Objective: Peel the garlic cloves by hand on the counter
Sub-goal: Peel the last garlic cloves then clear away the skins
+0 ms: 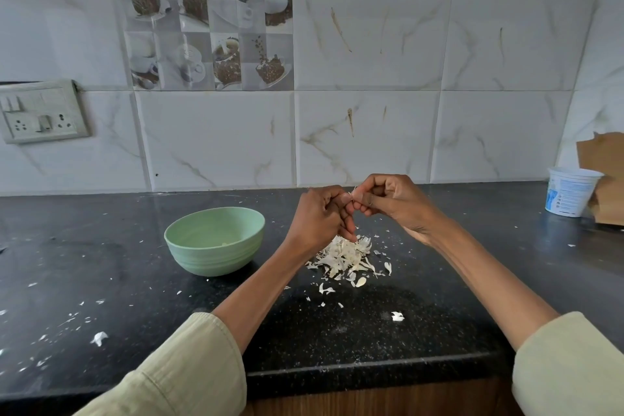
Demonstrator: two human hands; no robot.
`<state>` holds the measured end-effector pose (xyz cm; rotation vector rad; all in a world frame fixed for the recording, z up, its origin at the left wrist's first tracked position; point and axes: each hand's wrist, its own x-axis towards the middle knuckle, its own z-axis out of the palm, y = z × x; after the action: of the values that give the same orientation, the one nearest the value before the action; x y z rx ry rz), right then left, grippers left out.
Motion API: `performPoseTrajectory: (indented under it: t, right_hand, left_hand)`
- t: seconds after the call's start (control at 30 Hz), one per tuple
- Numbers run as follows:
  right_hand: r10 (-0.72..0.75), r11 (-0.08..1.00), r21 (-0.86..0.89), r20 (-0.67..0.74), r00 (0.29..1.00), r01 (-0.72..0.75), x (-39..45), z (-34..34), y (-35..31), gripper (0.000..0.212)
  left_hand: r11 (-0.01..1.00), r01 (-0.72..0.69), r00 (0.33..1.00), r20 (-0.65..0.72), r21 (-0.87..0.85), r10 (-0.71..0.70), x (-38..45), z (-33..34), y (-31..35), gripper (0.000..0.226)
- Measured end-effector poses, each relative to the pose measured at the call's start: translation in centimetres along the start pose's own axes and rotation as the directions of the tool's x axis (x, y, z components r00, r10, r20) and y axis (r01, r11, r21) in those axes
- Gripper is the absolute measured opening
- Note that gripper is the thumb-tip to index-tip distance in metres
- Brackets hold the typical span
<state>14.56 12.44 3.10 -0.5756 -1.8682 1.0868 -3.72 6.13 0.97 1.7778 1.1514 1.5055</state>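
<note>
The white tub (570, 191) at the far right of the worktop (422, 321) carries blue print, but the letters are too small to read. Behind it a piece of brown cardboard (604, 179) leans against the side wall. On the back wall, one tile (208, 29) shows pictures of coffee cups and beans, without readable words, and a switch plate (42, 111) sits at the far left.

The near edge of the dark worktop runs across the bottom and steps back at the middle, where wood shows under it. Open dark surface lies to the left of the green bowl (216, 241) and to the right of the hands, with only small white flakes scattered on it.

The person holds both hands raised above the worktop, close together. The left hand (319, 214) has its fingers curled, and the right hand (393, 201) also has its fingers bent inward. Between the fingertips of both hands a small pale garlic clove (353, 194) is pinched, with a thin bit of skin standing up from it; most of the clove is hidden.

Directly below the hands lies a heap of white garlic skins (346, 257), just to the right of the bowl and not touching it. Inside the bowl a small pale piece shows at the bottom.
</note>
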Motion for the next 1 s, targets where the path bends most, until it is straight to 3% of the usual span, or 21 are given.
performPoseTrajectory:
  t: [0.23,0.37,0.43,0.57,0.73,0.87,1.0]
  right_hand:
    - [0.014,0.993,-0.115,-0.015,1.000,-0.016,0.15,0.22,0.11,0.012]
    - [0.126,0.991,-0.051,0.034,0.992,-0.124,0.18,0.10,0.16,0.016]
    - [0.108,0.991,-0.084,0.033,0.994,-0.105,0.17,0.23,0.12,0.016]
    - [-0.129,0.929,-0.354,-0.033,0.991,0.109,-0.01,0.72,-0.07,0.012]
    - [-0.259,0.832,-0.513,-0.022,0.966,0.211,-0.30,0.99,0.10,0.011]
    - [-0.266,0.859,-0.465,-0.043,0.963,0.216,-0.15,0.91,0.00,0.013]
    - [-0.156,0.965,-0.225,-0.073,0.985,0.136,0.10,0.33,-0.11,0.014]
  left_hand:
    - [0.992,-0.008,1.000,-0.021,0.127,0.011,0.04,-0.05,-0.22,0.025]
    - [0.946,-0.068,0.995,-0.043,0.318,0.085,-0.05,0.04,-0.54,0.027]
    - [0.908,-0.067,0.991,-0.074,0.414,0.107,-0.18,0.03,-0.45,0.028]
    - [0.987,0.037,0.997,-0.076,0.157,-0.025,-0.26,-0.09,-0.30,0.031]
    - [0.981,0.167,0.983,-0.089,0.099,-0.159,-0.33,0.01,-0.56,0.034]
    - [0.986,0.156,0.983,-0.109,0.065,-0.149,-0.24,0.07,-0.46,0.035]
    - [0.996,0.069,0.997,-0.045,0.049,-0.067,-0.28,-0.23,0.20,0.033]
